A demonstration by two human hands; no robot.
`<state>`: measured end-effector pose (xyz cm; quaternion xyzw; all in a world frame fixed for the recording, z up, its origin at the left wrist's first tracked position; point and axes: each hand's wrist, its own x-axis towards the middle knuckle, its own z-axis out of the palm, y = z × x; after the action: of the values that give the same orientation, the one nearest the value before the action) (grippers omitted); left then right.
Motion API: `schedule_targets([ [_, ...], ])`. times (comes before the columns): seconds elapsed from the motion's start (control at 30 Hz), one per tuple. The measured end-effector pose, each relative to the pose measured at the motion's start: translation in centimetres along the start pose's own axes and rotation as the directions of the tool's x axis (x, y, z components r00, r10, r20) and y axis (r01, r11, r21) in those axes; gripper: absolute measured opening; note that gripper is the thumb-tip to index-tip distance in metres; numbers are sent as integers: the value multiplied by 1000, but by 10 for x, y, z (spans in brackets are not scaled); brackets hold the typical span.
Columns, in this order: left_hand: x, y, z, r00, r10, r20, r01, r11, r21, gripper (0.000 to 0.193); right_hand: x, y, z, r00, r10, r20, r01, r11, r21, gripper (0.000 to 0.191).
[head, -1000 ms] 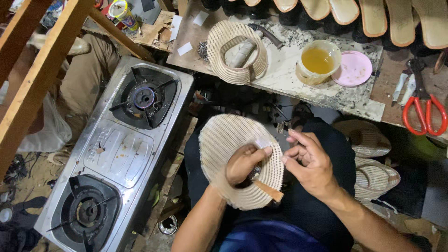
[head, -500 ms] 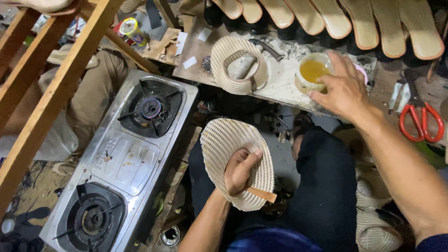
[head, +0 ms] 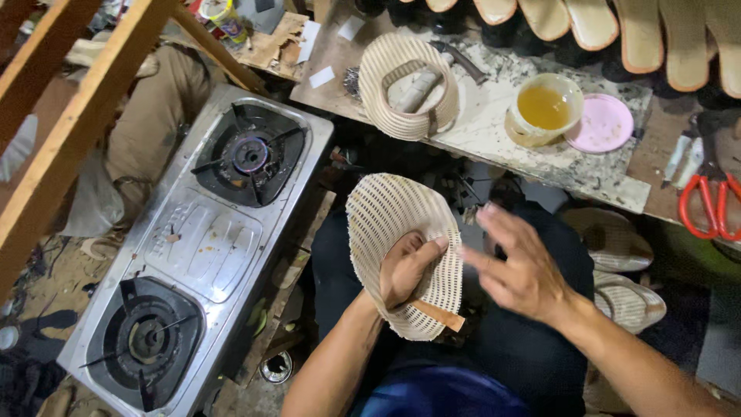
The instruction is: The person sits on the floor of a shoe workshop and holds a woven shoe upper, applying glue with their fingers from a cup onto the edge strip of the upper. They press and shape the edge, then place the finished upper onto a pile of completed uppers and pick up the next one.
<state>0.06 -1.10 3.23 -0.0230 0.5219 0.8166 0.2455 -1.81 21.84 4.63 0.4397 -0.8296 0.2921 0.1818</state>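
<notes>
My left hand (head: 405,266) grips a cream woven, ribbed shoe-upper piece (head: 390,220) over my lap, with a small brown wooden stick (head: 436,315) poking out below the fingers. My right hand (head: 521,266) hovers just right of the piece, fingers spread and blurred, holding nothing. On the workbench ahead stands a cup of yellow glue (head: 544,108) beside a pink lid (head: 604,123). A second woven piece (head: 409,89) rests on the bench around a grey form.
A two-burner steel gas stove (head: 204,243) sits on the floor at my left. Red-handled scissors (head: 706,205) lie at the right of the bench (head: 494,143). A row of soles (head: 617,23) lines the back. Wooden beams (head: 73,123) cross the upper left. Finished woven pieces (head: 617,243) lie at my right.
My right hand reached out to the glue cup on the bench, then came back beside the woven piece. My left hand kept hold of the piece and stick.
</notes>
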Motion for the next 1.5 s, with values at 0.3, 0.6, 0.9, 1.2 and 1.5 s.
schedule_targets([
  [0.3,-4,-1,2,999,-20,-35,24,992,127,33,-12,2,-12,998,-62,-21,63,998,20,54],
  [0.6,10,-20,-7,984,126,-126,-91,963,253,36,-17,0,-8,1000,12,15,-12,1000,-18,49],
  [0.9,32,-44,-12,973,206,-101,-172,946,273,25,-8,-19,25,681,693,238,-573,302,762,85],
  [1.2,13,-53,-40,995,35,-97,-38,999,-20,25,28,80,-24,902,431,-37,-432,896,-105,44],
  [1.5,20,-68,-48,983,159,-96,-160,987,-7,26,54,151,-47,923,378,-71,-379,863,-332,25],
])
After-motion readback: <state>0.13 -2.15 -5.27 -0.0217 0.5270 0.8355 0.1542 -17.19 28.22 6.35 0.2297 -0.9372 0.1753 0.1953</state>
